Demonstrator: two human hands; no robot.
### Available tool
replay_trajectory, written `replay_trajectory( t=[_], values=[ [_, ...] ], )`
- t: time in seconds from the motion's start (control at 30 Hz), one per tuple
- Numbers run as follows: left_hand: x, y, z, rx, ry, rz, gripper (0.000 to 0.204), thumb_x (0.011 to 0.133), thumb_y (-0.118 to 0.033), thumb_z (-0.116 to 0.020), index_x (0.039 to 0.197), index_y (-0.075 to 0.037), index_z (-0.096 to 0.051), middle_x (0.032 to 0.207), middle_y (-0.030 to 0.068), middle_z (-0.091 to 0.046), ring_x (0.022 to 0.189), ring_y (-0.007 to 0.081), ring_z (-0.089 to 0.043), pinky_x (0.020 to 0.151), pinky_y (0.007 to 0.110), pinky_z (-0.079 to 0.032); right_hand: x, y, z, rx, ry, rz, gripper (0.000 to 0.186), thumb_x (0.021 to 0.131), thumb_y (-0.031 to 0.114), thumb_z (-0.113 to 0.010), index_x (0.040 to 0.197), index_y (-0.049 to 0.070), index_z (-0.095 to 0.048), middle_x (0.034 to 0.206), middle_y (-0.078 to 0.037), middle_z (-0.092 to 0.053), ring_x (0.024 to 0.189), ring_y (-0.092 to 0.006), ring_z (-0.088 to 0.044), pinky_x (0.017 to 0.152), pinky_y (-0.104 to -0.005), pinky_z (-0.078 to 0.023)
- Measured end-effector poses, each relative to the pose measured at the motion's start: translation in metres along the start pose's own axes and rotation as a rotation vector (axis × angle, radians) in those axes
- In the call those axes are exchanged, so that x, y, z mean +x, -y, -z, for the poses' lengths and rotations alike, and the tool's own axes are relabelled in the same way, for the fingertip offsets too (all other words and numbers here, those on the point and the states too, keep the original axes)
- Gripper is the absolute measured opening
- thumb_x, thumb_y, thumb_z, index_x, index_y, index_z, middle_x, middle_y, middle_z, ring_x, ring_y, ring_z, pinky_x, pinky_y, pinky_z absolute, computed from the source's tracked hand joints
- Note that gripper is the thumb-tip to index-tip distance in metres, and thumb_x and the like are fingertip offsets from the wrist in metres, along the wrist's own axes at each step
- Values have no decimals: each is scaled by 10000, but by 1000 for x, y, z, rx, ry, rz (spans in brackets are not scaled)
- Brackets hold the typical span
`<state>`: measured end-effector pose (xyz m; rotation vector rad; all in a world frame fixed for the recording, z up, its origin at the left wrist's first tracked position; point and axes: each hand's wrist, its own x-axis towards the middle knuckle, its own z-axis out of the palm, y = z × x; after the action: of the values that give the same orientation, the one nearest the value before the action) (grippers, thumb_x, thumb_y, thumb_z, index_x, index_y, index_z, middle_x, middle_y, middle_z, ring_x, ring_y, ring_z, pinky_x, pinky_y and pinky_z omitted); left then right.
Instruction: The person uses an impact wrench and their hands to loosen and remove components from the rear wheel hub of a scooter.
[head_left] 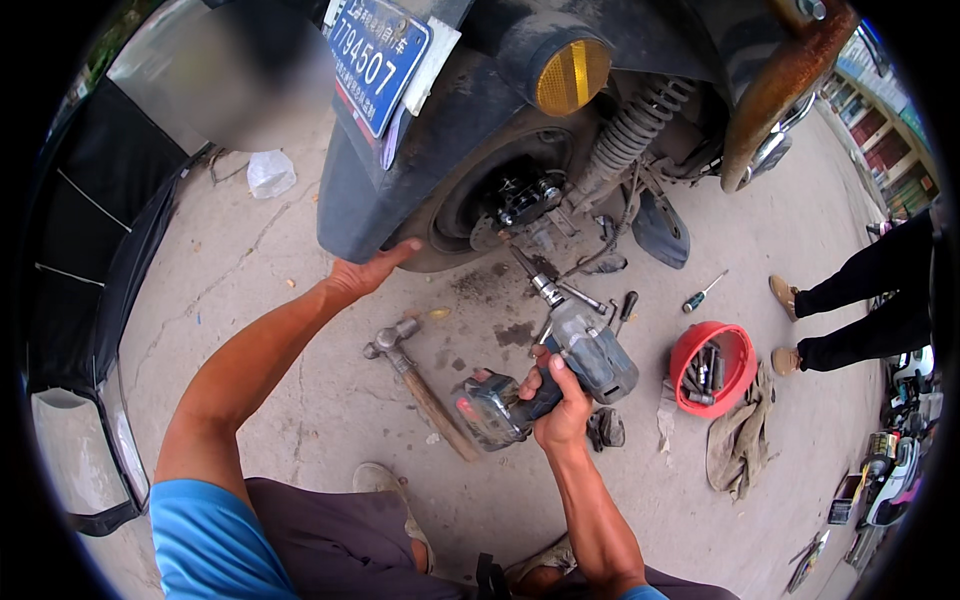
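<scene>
Beside the scooter's rear wheel, the right hand is gripping a cordless impact wrench tightly, while the left hand, open-palmed, is seemingly pressing the tyre; a hammer is lying below the wheel.

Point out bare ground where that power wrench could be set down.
Bare concrete lies left of the hammer, below the left hand. It is crowded right of the right hand: red bowl of tools, rag, screwdrivers.
</scene>
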<state>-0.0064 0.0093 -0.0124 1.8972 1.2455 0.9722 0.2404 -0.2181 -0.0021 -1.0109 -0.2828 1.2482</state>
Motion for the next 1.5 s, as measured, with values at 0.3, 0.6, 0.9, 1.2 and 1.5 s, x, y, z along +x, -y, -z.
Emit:
replay_trajectory(
  t=[0.3,0.6,0.9,1.2,1.5],
  values=[
    [3,1,-3,16,-30,-76,746,791,-395,-818,1358,-24,-504,1316,132,-584,1205,254,-531,1030,349,-413,0,2,-5,40,-25,-17,372,898,313,-645,1060,-17,-587,688,-63,-527,606,-171,-502,592,-302,-439],
    [-1,-1,-3,-76,-62,-98,753,796,-402,-810,1359,-11,-497,1318,143,-581,1219,265,-525,1036,355,-408,-6,7,-11,275,73,-217,360,920,353,-618,1030,15,-562,695,-50,-502,609,-180,-481,608,-324,-417],
    [0,-3,-1,-31,-36,-94,745,793,-403,-809,1351,-11,-510,1333,151,-576,1224,278,-530,1045,362,-403,-12,13,-20,419,85,-354,371,933,409,-585,1020,49,-561,668,-23,-473,604,-161,-452,617,-341,-401],
    [-1,-3,-2,0,-37,-61,765,795,-407,-806,1376,-24,-489,1357,147,-562,1244,272,-517,1053,357,-397,-24,15,-36,485,33,-391,354,950,405,-570,1026,59,-563,658,-19,-457,599,-161,-444,629,-352,-402],
    [0,4,-3,-35,-42,-83,768,788,-393,-819,1379,-31,-489,1348,136,-568,1244,256,-514,1052,353,-393,-19,-9,-27,132,-2,-133,336,934,321,-619,1069,16,-573,662,-41,-488,621,-168,-476,632,-322,-413]
  ],
)
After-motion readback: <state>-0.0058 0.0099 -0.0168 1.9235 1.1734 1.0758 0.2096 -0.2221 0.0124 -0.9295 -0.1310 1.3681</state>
